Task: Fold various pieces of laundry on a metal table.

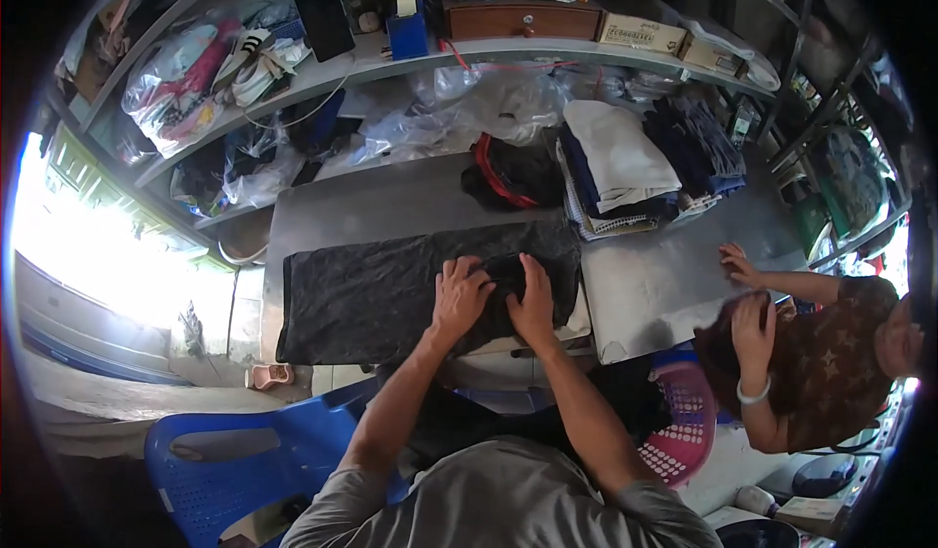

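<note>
A long black garment (362, 289), folded into a flat rectangle, lies across the metal table in front of me. My left hand (459, 299) rests on it right of its middle, fingers spread and lying on the cloth. Close beside it, my right hand (532, 306) touches the garment near its right end, thumb and forefinger apart. Between my two hands the fabric is slightly bunched. Some fingers of my right hand are hidden by the hand itself.
Behind the garment sits a black bundle with red trim (503, 172). Stacked folded clothes (620, 162) stand at the back right of the metal table (650, 294). At the right is another person (806, 353). A blue chair (244, 465) and pink basket (684, 416) flank me.
</note>
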`<state>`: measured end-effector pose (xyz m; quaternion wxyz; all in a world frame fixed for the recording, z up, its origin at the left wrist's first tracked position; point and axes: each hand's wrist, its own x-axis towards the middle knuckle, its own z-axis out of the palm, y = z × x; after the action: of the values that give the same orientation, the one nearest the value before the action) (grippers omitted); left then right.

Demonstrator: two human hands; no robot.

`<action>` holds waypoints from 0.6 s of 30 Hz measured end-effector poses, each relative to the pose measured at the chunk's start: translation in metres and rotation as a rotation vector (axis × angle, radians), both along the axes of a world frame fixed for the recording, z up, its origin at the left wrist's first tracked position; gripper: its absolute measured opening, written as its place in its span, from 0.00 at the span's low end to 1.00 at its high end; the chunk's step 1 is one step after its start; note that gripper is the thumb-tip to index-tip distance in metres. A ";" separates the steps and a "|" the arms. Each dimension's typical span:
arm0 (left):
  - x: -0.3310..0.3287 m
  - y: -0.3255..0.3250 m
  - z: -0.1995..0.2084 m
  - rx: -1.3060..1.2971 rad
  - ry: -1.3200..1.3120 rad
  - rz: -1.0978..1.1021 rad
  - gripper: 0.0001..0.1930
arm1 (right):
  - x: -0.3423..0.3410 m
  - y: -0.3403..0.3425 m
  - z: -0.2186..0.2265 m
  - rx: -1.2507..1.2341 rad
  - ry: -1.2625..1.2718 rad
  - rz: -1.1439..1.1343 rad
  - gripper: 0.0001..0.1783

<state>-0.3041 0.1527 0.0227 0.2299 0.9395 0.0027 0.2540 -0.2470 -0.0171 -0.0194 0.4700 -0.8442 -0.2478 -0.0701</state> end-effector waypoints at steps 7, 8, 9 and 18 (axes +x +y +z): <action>-0.007 0.055 -0.056 -0.058 -0.013 0.038 0.10 | 0.030 0.025 -0.009 -0.084 -0.139 -0.154 0.19; -0.004 0.046 -0.055 -0.079 -0.023 0.027 0.11 | 0.047 0.018 -0.013 -0.205 -0.068 -0.151 0.11; 0.005 0.038 -0.052 -0.083 -0.028 0.011 0.11 | 0.065 0.012 -0.016 -0.323 0.004 -0.145 0.05; -0.042 0.063 -0.035 -0.257 0.114 -0.029 0.19 | 0.020 0.032 0.005 -0.346 0.059 -0.228 0.38</action>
<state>-0.3457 0.2152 -0.0122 0.3512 0.9152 0.0346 0.1944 -0.2270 0.0153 -0.0142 0.3141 -0.9367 -0.1452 -0.0543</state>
